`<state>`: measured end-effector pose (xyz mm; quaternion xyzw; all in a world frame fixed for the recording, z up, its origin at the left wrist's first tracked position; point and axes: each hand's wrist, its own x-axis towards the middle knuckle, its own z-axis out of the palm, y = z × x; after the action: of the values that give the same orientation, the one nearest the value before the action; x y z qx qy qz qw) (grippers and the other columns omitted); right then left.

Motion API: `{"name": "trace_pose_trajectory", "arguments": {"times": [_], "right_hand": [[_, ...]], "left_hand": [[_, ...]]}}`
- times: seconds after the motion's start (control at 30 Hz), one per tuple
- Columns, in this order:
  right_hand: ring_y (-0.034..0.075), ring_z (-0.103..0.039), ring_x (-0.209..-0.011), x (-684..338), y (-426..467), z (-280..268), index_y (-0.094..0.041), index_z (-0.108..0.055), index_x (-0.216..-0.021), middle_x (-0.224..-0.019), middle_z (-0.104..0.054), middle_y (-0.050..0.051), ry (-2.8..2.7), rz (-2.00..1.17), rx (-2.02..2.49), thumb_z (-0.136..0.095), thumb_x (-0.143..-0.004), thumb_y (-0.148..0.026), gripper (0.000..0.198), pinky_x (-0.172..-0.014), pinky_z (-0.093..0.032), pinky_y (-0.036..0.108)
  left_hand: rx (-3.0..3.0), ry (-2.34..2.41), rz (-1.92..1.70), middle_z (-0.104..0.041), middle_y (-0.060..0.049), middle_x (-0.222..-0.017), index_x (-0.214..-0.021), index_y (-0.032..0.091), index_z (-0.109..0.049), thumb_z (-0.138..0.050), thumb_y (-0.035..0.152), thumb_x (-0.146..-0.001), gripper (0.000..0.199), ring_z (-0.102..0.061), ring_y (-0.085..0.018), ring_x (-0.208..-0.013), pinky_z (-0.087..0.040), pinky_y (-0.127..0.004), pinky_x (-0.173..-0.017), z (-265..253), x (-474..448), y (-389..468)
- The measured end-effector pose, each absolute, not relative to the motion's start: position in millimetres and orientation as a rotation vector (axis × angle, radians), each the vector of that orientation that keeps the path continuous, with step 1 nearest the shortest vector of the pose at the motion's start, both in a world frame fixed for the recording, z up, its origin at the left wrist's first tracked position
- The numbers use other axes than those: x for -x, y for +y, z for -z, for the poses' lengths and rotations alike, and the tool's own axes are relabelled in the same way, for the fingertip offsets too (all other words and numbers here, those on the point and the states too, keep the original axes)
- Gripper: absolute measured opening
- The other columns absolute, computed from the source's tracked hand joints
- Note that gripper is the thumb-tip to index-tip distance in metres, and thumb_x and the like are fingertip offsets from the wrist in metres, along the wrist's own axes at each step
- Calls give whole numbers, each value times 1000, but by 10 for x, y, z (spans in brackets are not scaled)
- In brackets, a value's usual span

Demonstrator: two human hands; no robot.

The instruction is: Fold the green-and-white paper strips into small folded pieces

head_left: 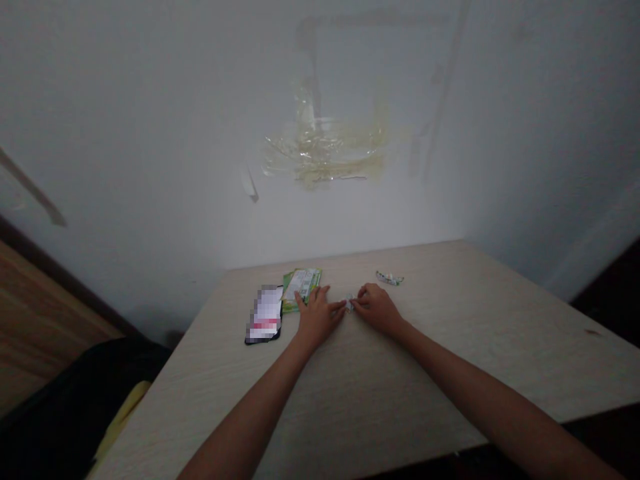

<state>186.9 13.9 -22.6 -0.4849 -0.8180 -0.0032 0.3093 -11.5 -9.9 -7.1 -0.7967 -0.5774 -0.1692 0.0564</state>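
Over the middle of the table, my left hand (320,315) lies with its fingers spread. Some of its fingers reach onto a green and white packet (303,283), and another points at a small whitish piece (349,304) on the tabletop. My right hand (380,310) is closed, its fingertips pinching the other side of that piece. The piece is too small to name its kind; the fingertips partly cover it. Left of the packet lies a phone (265,313) with its screen lit and blurred out.
A crumpled strip of green and white wrapper (389,278) lies beyond my right hand. The pale wooden table (225,373) meets a wall (175,167) with peeling clear tape (325,150). Dark and yellow cloth (120,413) sits beside the table's left edge.
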Motion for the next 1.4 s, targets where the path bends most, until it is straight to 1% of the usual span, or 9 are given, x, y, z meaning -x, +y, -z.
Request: {"name": "trace_pose_trajectory", "arguments": {"times": [0.27,0.47,0.6,0.8,0.97,1.07,1.17,1.27,1.4], "right_hand": [[20,-54,-91,-1852,134,227,-24,-78,-86,-93,-63,8,-2160,46,1314,-59,-91,-35,22,-81,-40,32],[21,-54,-94,-1827,103,178,-24,-77,-89,-96,-63,8,-2218,94,1337,-60,-90,-32,19,-82,-40,32],[20,-56,-92,-1777,66,139,-22,-76,-92,-94,-63,8,-2237,131,1398,-57,-93,-32,22,-84,-39,34],[19,-55,-89,-1763,90,137,-20,-75,-86,-89,-62,7,-2258,170,1376,-55,-94,-32,24,-86,-38,34],[18,-55,-90,-1838,182,206,-20,-76,-88,-92,-62,7,-2260,65,1263,-58,-92,-30,21,-84,-39,32],[18,-55,-93,-1873,224,241,-20,-77,-88,-94,-63,7,-2270,-17,1164,-58,-93,-29,21,-84,-40,31],[18,-54,-95,-1880,232,248,-20,-77,-85,-94,-64,7,-2258,-51,1147,-59,-93,-29,22,-86,-40,31],[18,-54,-97,-1873,222,240,-21,-77,-86,-95,-65,7,-2250,-68,1143,-59,-92,-28,21,-88,-40,32],[18,-55,-97,-1864,206,235,-22,-77,-86,-95,-65,6,-2243,-62,1145,-58,-93,-29,22,-87,-39,31]], "left_hand": [[2433,-1741,551,-48,-3,-143,-109,46,-70,-51,52,-90,27,-33,-32,-138,-4,-77,-107,48,86,-100],[2438,-1778,567,-50,-4,-141,-106,44,-71,-57,47,-88,24,-33,-31,-138,-5,-76,-108,25,68,-115],[2467,-1814,538,-48,-3,-142,-108,46,-70,-60,43,-86,25,-33,-33,-138,-5,-76,-107,3,82,-106],[2489,-1824,563,-47,-2,-144,-107,45,-71,-62,42,-84,25,-32,-33,-139,-5,-75,-108,2,97,-89],[2463,-1866,677,-50,-2,-140,-95,41,-75,-60,47,-85,20,-34,-33,-137,-5,-78,-106,23,58,-35],[2425,-1943,761,-52,-3,-137,-86,36,-76,-64,45,-83,15,-37,-31,-134,-8,-78,-105,13,23,4],[2397,-1995,809,-52,-3,-137,-87,35,-76,-67,43,-82,13,-38,-30,-133,-10,-76,-106,1,4,19],[2380,-1984,814,-52,-3,-137,-90,36,-75,-67,43,-82,14,-38,-30,-133,-10,-76,-106,6,1,11],[2360,-1913,760,-53,0,-138,-89,38,-75,-67,43,-82,11,-37,-30,-133,-8,-77,-107,18,-2,-9]]}}
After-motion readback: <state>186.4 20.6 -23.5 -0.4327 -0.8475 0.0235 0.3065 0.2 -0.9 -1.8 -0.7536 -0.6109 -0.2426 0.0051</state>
